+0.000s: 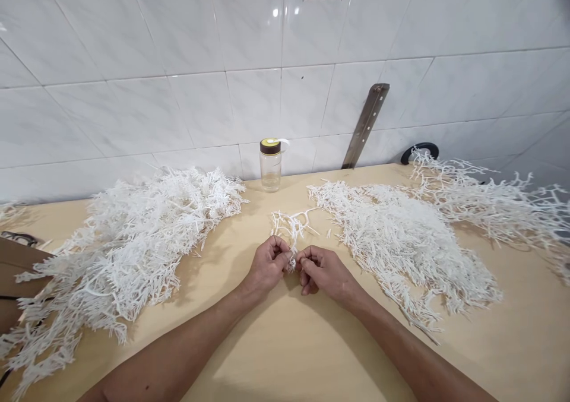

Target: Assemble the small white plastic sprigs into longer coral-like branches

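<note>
My left hand (pixel 268 265) and my right hand (pixel 321 269) meet at the middle of the wooden table (pixel 285 342), both with fingers curled in a pinch on one white plastic branched sprue (pixel 291 225) that fans out away from me. A big heap of the same white branched sprues (pixel 133 241) lies to the left of my hands. A flatter heap of small white plastic sticks (pixel 401 236) lies to the right.
A clear plastic bottle (pixel 271 164) with a brown and yellow lid stands by the tiled wall. A metal bar (pixel 366 124) leans on the wall. More branched sprues (pixel 494 197) lie far right; a brown cardboard piece (pixel 13 265) sits at the left edge.
</note>
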A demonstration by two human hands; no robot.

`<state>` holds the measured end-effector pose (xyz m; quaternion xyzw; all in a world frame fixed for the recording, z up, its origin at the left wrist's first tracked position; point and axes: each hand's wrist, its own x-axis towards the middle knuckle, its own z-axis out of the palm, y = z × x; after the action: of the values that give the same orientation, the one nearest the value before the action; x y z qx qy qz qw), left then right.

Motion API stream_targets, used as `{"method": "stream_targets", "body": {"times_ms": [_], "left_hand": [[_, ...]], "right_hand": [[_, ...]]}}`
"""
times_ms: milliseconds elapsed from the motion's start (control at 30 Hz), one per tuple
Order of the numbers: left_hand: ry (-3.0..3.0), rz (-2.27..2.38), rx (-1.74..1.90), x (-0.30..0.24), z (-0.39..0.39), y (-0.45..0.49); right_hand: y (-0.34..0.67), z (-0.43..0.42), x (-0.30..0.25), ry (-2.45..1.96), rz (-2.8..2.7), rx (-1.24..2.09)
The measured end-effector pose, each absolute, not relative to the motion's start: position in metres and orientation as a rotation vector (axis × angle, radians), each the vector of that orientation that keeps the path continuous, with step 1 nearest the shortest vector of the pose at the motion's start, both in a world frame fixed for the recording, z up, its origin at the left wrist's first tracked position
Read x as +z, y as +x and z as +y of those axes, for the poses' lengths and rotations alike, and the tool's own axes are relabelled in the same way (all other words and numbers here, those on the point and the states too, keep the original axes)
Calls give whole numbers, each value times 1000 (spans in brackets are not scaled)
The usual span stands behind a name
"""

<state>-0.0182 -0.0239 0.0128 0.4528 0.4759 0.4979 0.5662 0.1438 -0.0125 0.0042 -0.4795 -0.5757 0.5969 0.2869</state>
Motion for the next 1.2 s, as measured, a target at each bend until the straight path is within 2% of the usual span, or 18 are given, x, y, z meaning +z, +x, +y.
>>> {"method": "stream_targets", "body": {"times_ms": [1200], "left_hand": [[1201, 1198, 1174, 6, -22, -16]], "right_hand": [[142, -15, 2, -1289, -1518, 1563]]}}
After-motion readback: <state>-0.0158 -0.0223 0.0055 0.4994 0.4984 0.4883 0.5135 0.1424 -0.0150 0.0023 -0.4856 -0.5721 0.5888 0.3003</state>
